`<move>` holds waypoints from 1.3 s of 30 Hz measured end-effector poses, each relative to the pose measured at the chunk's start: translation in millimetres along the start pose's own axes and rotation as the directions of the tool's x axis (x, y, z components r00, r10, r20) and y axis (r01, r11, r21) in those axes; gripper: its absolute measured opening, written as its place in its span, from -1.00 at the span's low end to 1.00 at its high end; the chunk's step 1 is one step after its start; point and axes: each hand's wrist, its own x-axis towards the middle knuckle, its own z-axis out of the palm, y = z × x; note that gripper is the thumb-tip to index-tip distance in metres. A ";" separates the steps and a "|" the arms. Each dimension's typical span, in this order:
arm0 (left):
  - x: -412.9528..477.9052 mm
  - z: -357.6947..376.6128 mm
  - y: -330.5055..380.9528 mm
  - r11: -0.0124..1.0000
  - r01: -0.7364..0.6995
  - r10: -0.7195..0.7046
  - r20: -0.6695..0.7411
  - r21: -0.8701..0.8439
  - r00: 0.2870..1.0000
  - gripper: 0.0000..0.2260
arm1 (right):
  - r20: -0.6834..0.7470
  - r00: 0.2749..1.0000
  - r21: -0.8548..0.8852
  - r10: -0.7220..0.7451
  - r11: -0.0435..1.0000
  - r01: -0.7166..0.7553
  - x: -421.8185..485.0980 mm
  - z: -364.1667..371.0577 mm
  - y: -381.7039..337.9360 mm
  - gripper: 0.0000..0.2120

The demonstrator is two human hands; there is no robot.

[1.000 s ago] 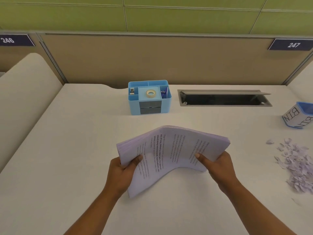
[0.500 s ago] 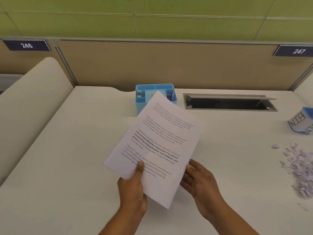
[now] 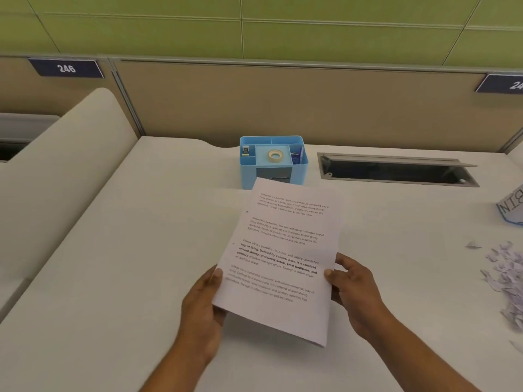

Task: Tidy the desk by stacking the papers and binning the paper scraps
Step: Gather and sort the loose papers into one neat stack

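Cubicle desk (image 3: 113, 250), pale top; beige partition (image 3: 283, 103) behind, number plate "246" (image 3: 66, 68) at upper left of frame.

1. Left hand (image 3: 202, 306): thumb on the printed face at the stack's left edge, fingers curled beneath; gripping.
2. Right hand (image 3: 356, 295): thumb on the right edge, fingers behind; gripping.
3. Stack of printed papers (image 3: 283, 258): centre of frame, held between both hands, apparently raised off the desk and tilted; its far edge overlaps the organiser's front in this view.
4. Blue desk organiser (image 3: 249, 176): upper centre, holding a tape roll (image 3: 275, 155).
5. Cable tray (image 3: 396, 171): upper right, lid open.
6. Bin (image 3: 512, 207): right edge, lettered "BIN", partly cut off.
7. Paper scraps (image 3: 506, 275): loose heap at right edge, not yet binned.

Risks, as judged: an edge-only grip may let lower sheets slide and fan out; pushing the stack forward could knock the organiser; setting it down briskly may scatter the scraps.
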 end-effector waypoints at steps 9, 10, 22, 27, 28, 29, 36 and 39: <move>49.2 -31.3 32.6 0.789 0.053 -0.126 0.077 0.612 0.989 -0.90 | 0.089 0.995 -0.155 0.045 0.987 -0.030 25.9 2.1 -3.2 -0.69; 53.3 -30.4 32.7 0.778 0.043 -0.104 0.062 0.627 0.993 -0.92 | 0.095 0.994 -0.168 0.045 0.985 -0.029 30.1 4.3 -3.8 -0.69; 82.6 -16.2 20.6 0.554 -0.044 0.098 -0.013 0.831 0.995 -0.90 | 0.016 0.998 -0.464 -0.053 0.884 0.054 85.8 15.7 12.4 -0.77; 88.5 -14.0 14.3 0.453 -0.084 0.174 0.004 0.887 0.985 -0.91 | -0.031 0.994 -0.576 -0.102 0.815 0.065 97.4 20.2 16.6 -0.78; 89.3 -13.8 13.1 0.422 -0.089 0.187 0.010 0.902 0.982 -0.89 | -0.035 0.992 -0.598 -0.122 0.798 0.077 99.1 20.2 17.2 -0.78; 90.2 -14.5 11.9 0.395 -0.091 0.202 0.010 0.914 0.979 -0.86 | -0.036 0.989 -0.623 -0.144 0.777 0.091 100.5 20.3 17.9 -0.78; 88.4 -20.9 -1.4 0.319 -0.137 0.380 0.006 0.938 0.925 -0.78 | -0.049 0.970 -0.662 -0.237 0.735 0.146 100.3 24.9 27.6 -0.54; 80.0 -26.2 -15.1 0.154 -0.288 0.467 0.187 0.945 0.864 -0.53 | -0.017 0.944 -0.673 -0.330 0.702 0.233 88.2 22.6 43.3 -0.41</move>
